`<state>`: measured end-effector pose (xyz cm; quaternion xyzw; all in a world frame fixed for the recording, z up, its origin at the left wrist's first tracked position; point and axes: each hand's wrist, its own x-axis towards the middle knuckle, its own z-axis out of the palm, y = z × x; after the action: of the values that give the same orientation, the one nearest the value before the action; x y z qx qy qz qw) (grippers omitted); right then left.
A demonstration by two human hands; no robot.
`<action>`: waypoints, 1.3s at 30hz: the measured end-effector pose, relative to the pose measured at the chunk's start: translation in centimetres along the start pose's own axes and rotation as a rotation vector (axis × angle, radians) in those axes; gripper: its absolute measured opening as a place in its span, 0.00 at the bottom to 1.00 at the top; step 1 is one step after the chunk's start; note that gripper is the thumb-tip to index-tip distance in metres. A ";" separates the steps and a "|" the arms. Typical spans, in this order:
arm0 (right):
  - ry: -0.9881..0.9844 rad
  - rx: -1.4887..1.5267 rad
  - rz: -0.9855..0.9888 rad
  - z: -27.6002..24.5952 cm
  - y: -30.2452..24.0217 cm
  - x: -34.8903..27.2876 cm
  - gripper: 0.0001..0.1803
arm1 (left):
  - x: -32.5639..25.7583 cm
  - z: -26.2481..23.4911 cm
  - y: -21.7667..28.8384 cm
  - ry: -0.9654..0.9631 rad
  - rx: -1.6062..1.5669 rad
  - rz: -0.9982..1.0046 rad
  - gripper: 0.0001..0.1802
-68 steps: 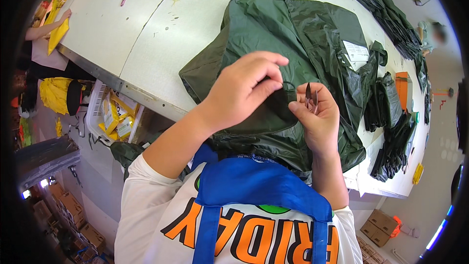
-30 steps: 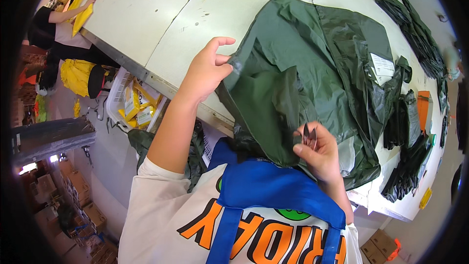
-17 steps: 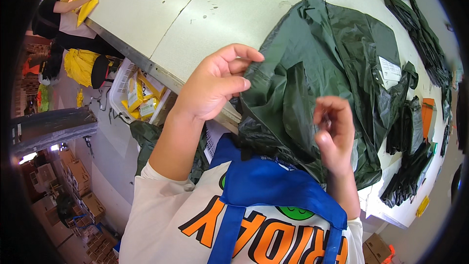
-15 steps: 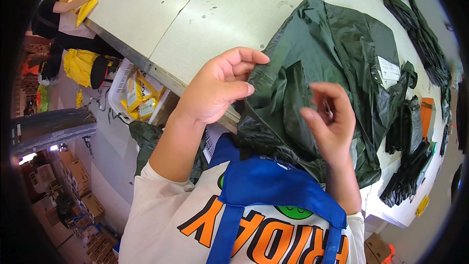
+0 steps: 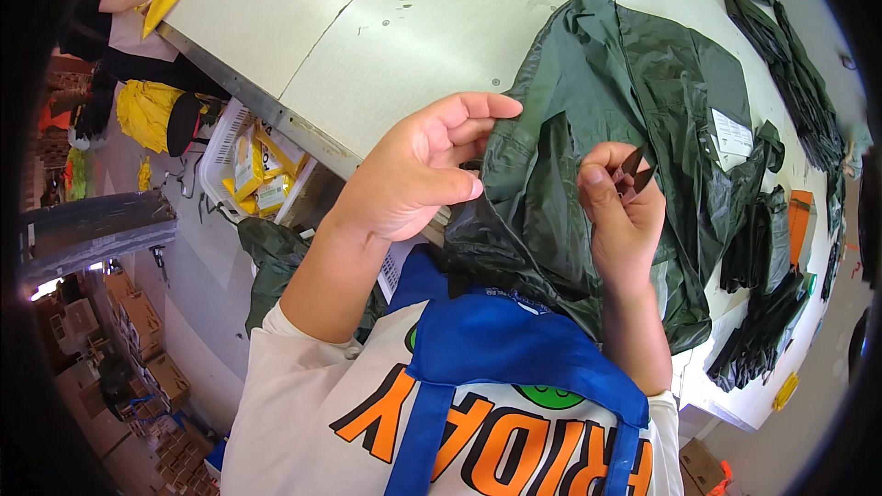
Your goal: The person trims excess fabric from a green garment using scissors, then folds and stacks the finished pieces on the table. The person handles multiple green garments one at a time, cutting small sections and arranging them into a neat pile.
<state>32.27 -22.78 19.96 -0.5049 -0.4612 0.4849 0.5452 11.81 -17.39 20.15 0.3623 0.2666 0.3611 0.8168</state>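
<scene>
The dark green garment (image 5: 574, 73) is lying crumpled on the pale surface (image 5: 423, 46), its near part bunching against the person's blue apron (image 5: 514, 340). At its left edge the left hand (image 5: 418, 165) is curving, thumb and forefinger standing apart; whether it is gripping cloth, I cannot tell. Over the garment, the right hand (image 5: 625, 216) is closing its curled fingers around snips (image 5: 636, 174), whose dark blades are pointing up. A white label (image 5: 732, 138) is showing on the garment's right side.
</scene>
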 end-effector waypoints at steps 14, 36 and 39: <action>-0.076 0.095 -0.173 -0.3 -2.6 -1.6 0.05 | -0.1 0.9 0.4 0.011 0.039 -0.011 0.38; 0.302 -1.484 0.341 -20.5 15.6 7.5 0.22 | -1.6 -17.2 -0.1 0.557 1.247 -0.103 0.22; 0.234 -1.532 0.354 -23.5 17.0 7.8 0.11 | 0.6 -18.6 0.8 0.516 1.455 -0.288 0.22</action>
<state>55.37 -17.13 1.56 -0.8530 -0.5188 0.0561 0.0061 -1.13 -9.14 9.60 0.6727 0.6619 0.0591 0.3254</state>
